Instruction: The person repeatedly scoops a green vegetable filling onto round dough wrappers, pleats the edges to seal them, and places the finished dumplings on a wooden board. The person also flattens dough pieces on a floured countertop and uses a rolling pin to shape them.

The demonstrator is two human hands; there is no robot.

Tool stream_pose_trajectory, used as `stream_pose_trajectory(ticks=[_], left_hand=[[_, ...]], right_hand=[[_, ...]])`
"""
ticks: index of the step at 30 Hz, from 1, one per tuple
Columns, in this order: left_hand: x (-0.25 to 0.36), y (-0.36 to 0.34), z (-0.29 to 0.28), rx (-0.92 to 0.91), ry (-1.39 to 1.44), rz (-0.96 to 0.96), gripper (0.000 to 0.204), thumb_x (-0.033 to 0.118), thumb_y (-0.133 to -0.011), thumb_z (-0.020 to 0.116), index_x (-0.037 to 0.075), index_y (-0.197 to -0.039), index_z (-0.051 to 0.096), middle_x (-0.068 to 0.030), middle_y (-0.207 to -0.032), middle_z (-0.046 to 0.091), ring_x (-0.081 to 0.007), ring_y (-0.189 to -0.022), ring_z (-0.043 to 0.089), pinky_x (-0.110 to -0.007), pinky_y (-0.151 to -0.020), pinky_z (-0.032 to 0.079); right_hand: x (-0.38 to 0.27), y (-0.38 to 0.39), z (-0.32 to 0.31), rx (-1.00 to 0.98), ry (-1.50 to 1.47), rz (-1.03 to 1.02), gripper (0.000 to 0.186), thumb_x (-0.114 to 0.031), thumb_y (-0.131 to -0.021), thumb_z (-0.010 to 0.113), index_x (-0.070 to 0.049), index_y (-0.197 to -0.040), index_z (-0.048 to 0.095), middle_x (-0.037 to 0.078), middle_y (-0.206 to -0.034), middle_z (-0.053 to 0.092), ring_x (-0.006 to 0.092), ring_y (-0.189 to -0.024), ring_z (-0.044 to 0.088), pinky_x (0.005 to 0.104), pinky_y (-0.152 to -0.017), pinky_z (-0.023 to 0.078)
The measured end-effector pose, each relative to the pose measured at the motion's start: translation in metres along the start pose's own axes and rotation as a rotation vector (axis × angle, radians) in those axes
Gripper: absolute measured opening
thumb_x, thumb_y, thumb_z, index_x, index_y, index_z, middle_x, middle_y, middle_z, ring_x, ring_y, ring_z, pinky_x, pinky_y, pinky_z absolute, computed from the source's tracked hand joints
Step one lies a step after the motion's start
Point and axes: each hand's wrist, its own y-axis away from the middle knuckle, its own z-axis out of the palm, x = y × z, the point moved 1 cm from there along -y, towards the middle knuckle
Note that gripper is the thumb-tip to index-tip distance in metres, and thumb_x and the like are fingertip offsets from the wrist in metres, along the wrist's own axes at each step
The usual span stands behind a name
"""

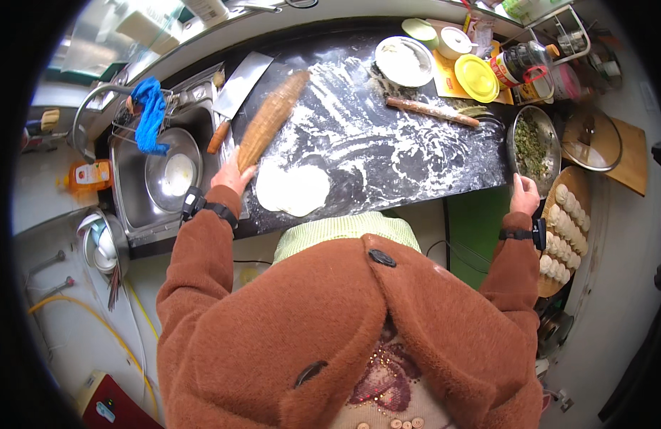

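Observation:
My left hand (232, 176) is closed round the near end of a large wooden rolling pin (273, 118), brown, tapered and smeared by motion. The pin slants away over the floured black counter (345, 175). Just right of that hand lies a flattened piece of white dough (293, 190). At the counter's right end, my right hand (526, 193) grips the near rim of a metal bowl (556, 154) with chopped green filling (532, 146) in it. A thinner rolling pin (432, 112) rests on the counter between the hands, farther back.
A cleaver (243, 82) lies beside the sink (123, 193) on the left. Along the back right stand a white bowl of flour (405, 61), a yellow lid (477, 77) and a dark bottle (520, 63). Shaped dough pieces fill a wooden tray (552, 282) below the metal bowl.

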Motion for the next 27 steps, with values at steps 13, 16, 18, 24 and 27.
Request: stream_pose_trajectory(ticks=[13,16,18,24,27], left_hand=[[0.029,-0.107,0.000,0.099,-0.015,0.153,0.065,0.041,-0.083,0.065,0.012,-0.136,0.039,-0.0227,-0.104,0.063,-0.0401,-0.097,0.060,-0.046,-0.084,0.047],[0.055,-0.094,0.009,0.001,-0.124,0.228,0.067,0.040,-0.082,0.066,0.018,-0.138,0.036,-0.0187,-0.101,0.062,-0.0383,-0.095,0.060,-0.047,-0.078,0.048],[0.062,-0.077,0.003,-0.054,-0.232,0.345,0.068,0.040,-0.082,0.067,0.020,-0.138,0.036,-0.0169,-0.100,0.061,-0.0375,-0.094,0.061,-0.046,-0.078,0.049],[0.056,-0.094,-0.039,0.008,-0.191,0.415,0.073,0.027,-0.080,0.071,0.016,-0.141,0.033,-0.0205,-0.102,0.060,-0.0369,-0.097,0.060,-0.042,-0.083,0.048],[0.075,-0.144,-0.043,0.142,-0.246,0.387,0.071,0.031,-0.080,0.069,0.018,-0.141,0.034,-0.0198,-0.101,0.060,-0.0372,-0.093,0.060,-0.044,-0.079,0.048]], right_hand=[[0.021,0.055,-0.060,0.013,-0.165,0.082,0.011,-0.008,-0.088,0.062,0.000,-0.095,0.065,0.002,-0.083,0.065,0.0091,-0.073,0.059,0.0235,-0.069,0.049],[0.019,0.067,-0.069,0.006,-0.158,0.086,0.012,-0.008,-0.088,0.062,0.001,-0.096,0.066,0.003,-0.085,0.065,0.0093,-0.073,0.060,0.0236,-0.069,0.049],[0.019,0.074,-0.074,0.020,-0.145,0.099,0.013,-0.008,-0.088,0.062,0.000,-0.096,0.066,0.002,-0.084,0.065,0.0091,-0.073,0.059,0.0234,-0.069,0.049],[0.024,0.097,-0.080,0.041,-0.113,0.191,0.012,-0.008,-0.087,0.064,-0.001,-0.095,0.067,0.001,-0.082,0.065,0.0088,-0.071,0.059,0.0227,-0.066,0.048],[0.023,0.102,-0.079,0.027,-0.121,0.172,0.011,-0.008,-0.087,0.064,-0.001,-0.095,0.067,0.001,-0.081,0.065,0.0084,-0.070,0.059,0.0224,-0.066,0.048]])
